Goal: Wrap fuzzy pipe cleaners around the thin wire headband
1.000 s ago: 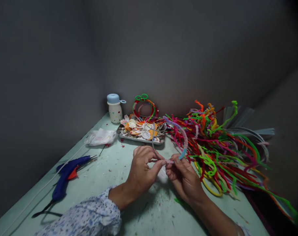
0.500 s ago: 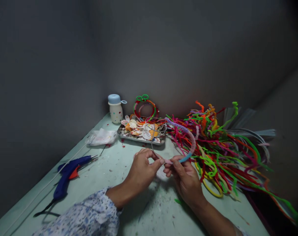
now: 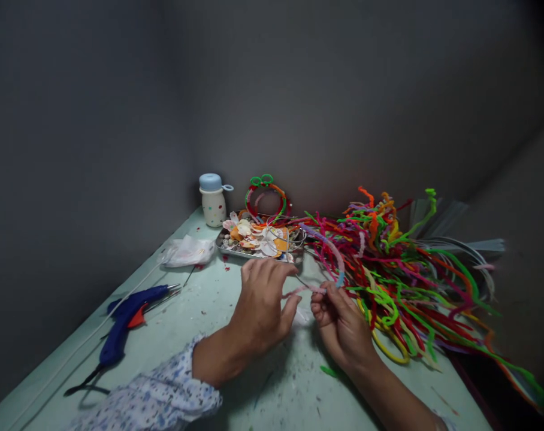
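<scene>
My right hand (image 3: pixel 344 323) pinches a curved headband (image 3: pixel 336 254) wrapped in fuzzy pipe cleaner, purple at the far end, then pink and light blue. From the pinch, a loose pink pipe cleaner end (image 3: pixel 293 292) and a bare, thin part of the band stick out to the left. My left hand (image 3: pixel 263 308) is beside that loose end, thumb spread from the fingers; I see nothing gripped in it. Part of the band is hidden behind my right fingers.
A blue glue gun (image 3: pixel 121 323) with a cord lies left, near a plastic bag (image 3: pixel 189 251). Behind are a bottle (image 3: pixel 212 206), a metal tray (image 3: pixel 249 256) of felt pieces and finished headbands (image 3: pixel 283 197). Heaped pipe cleaners (image 3: pixel 389 269) fill the right side.
My left hand has let go of the pink end and opened, thumb and fingers parting. My right hand still holds the headband, which has tilted slightly.
</scene>
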Demonstrator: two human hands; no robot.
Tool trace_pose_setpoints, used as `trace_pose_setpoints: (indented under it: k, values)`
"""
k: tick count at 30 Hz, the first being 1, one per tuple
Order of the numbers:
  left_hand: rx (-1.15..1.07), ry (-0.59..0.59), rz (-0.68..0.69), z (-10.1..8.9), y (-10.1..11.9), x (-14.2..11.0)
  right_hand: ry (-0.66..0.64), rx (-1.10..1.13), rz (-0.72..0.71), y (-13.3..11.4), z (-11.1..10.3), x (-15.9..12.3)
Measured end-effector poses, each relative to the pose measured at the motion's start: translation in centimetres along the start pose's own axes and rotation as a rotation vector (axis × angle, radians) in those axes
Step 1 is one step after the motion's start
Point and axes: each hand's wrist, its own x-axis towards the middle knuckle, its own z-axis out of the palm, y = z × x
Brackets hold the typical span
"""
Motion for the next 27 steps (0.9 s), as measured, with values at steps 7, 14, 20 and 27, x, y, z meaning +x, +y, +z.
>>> trace_pose_setpoints:
  k: [7,14,20,27]
  values:
    - [0.017,-0.003,0.216,-2.1,-1.3,1.6,0.072,0.142,0.107,-1.1,0.5,0.2]
    - [0.096,-0.098,0.345,-1.1,-2.2,1.5,0.032,0.143,0.181,-0.5,0.6,-0.3]
    - [0.064,-0.076,0.316,-0.1,-1.9,0.9,-0.021,0.129,0.209,-0.2,0.5,-0.4]
    - [0.048,-0.051,0.283,0.5,-1.8,0.6,-0.038,0.115,0.203,0.1,0.2,-0.2]
